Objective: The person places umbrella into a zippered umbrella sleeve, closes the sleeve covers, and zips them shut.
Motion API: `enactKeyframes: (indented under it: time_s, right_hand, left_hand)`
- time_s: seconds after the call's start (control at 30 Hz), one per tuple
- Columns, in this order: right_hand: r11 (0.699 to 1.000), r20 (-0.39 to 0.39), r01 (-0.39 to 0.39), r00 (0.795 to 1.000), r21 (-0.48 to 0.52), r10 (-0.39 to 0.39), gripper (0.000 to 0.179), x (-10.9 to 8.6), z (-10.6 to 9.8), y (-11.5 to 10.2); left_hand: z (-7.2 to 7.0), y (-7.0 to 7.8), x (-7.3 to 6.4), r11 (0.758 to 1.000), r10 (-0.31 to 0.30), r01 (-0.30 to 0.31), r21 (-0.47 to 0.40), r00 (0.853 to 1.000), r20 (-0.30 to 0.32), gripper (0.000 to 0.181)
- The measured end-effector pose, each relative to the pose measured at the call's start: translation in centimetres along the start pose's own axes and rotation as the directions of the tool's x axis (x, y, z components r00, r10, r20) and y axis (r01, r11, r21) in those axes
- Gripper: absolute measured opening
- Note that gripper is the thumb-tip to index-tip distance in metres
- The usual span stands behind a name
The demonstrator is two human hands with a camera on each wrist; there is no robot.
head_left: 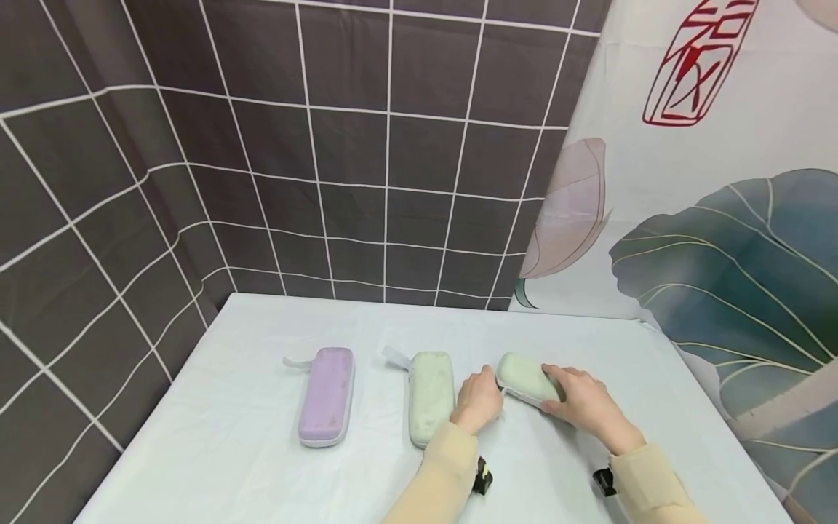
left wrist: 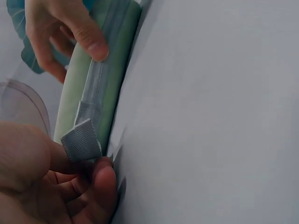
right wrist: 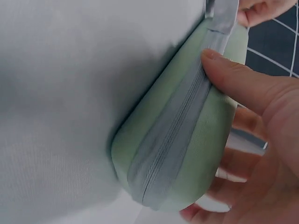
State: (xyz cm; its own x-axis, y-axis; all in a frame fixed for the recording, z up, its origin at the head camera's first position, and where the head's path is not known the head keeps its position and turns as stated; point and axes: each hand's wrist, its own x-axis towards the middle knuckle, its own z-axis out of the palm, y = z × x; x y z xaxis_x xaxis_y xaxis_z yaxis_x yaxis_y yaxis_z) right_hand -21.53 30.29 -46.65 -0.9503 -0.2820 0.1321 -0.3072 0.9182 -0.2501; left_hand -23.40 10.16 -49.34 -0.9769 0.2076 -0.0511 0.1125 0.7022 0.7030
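Note:
A pale green zippered case [head_left: 527,375] lies on the table, at a slant. My right hand [head_left: 583,404] grips its right end, with the thumb on the grey zipper band [right wrist: 175,135] and the other fingers across the far side. At the opposite end my left hand [head_left: 479,400] has curled fingers and pinches the case's end beside a grey fabric tab [left wrist: 81,140]. What exactly sits between those fingertips is hidden. Along the visible stretch, the zipper's teeth look joined. A second green case [head_left: 432,397] lies just left of my left hand.
A purple case [head_left: 327,393] with a loop strap lies further left on the white-covered table [head_left: 216,466]. Dark grid-patterned cloth [head_left: 347,153] hangs behind and at the left. A printed cloth with a large leaf [head_left: 740,269] hangs at the right.

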Motion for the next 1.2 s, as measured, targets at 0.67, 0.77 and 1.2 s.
enactKeyframes:
  time_s: [0.67, 0.77, 1.2]
  right_hand:
    - [0.954, -0.195, -0.083, 0.980, -0.287, 0.027, 0.067, -2.0, 1.5, -3.9]
    - [0.929, -0.252, -0.085, 0.968, -0.360, -0.009, 0.069, -2.3, 1.9, -4.3]
    - [0.888, -0.349, -0.220, 0.934, -0.403, 0.073, 0.070, -2.0, 3.0, -5.9]
  left_hand:
    - [0.3, 0.7, 3.7, 1.000, 0.016, -0.016, -0.005, 0.999, 0.043, 0.016]
    - [0.8, 0.8, 4.2, 0.999, 0.009, -0.006, -0.038, 0.998, 0.064, 0.014]
    - [1.1, 1.3, 5.0, 0.999, 0.046, -0.046, 0.003, 0.995, 0.088, 0.016]
